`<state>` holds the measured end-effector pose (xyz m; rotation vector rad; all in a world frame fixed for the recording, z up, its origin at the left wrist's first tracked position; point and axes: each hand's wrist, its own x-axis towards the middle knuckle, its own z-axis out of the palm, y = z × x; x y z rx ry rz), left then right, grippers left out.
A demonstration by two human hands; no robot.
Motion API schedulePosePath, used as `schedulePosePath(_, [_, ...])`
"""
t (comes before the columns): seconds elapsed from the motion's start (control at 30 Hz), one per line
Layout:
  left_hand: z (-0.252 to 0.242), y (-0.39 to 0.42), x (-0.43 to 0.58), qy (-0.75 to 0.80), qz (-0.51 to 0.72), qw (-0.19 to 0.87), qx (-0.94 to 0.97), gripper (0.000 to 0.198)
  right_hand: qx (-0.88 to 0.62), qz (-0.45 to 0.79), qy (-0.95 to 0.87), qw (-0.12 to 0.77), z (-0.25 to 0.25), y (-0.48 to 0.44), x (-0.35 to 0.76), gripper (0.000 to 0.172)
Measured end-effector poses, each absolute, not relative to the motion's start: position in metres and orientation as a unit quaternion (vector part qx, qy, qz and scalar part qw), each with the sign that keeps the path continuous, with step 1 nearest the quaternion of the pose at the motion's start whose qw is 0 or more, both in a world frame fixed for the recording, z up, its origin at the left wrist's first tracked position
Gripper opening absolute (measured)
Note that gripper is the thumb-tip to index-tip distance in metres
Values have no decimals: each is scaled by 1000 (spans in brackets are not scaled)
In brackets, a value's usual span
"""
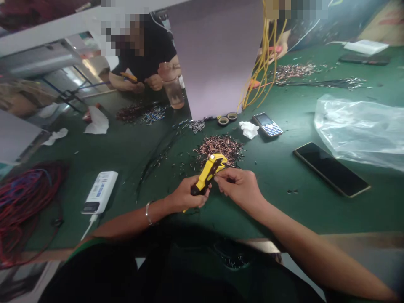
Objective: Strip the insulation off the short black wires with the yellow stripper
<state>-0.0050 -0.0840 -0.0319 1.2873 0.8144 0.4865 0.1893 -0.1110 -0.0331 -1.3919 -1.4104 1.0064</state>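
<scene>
- Left hand [184,195]: fingers [197,201] wrapped closed around the lower grip of the tool; metal bangle [148,212] on the wrist.
- Right hand [238,189]: fingers [222,179] curled into a tight pinch against the tool's head; anything between them is too small to tell.
- Wire stripper [208,174]: yellow and black moulded plastic, angular body, held tilted above the counter [271,214], a matte green surface.
- Copper-tipped wire offcuts [219,147]: loose, needle-thin heap just beyond the wire stripper.
- Black wires [154,162]: fine, loose strands left of the wire stripper.
- White power bank [100,192]: glossy rectangular block, further left of the wire stripper, with a white cable attached.
- Red and blue cable coil [22,206]: tangled thin loops, far left of the wire stripper.
- Black smartphone [331,169]: flat glass slab, right of the wire stripper.
- Clear plastic bag [356,130]: crumpled, translucent film, beyond the smartphone's side of the wire stripper.
- Keypad phone [267,124]: small silver handset, beyond the wire stripper.
- Crumpled white tissue [249,129]: soft wad just left of the keypad phone, beyond the wire stripper.
- Co-worker's hands [135,82]: across the counter, far beyond the wire stripper, around a small yellow tool [128,76].
</scene>
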Motion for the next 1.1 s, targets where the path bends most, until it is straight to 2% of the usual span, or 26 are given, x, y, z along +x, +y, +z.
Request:
schedulePosePath(0.33, [-34,-82,-8,337,222,710,577,39,-575,379,-570,449,-30,-110,192,19])
schedulePosePath(0.73, [-30,-85,-2,398,218,671,587,24,-547,215,-668,457,-34,-112,188,27])
schedulePosePath(0.97, [-33,-86,-3,439,206,657,578,20,-547,226,-666,453,-35,-112,187,26])
schedulePosePath(1.1, [-35,-83,-2,391,223,712,538,25,-559,257,-634,470,-33,-111,190,23])
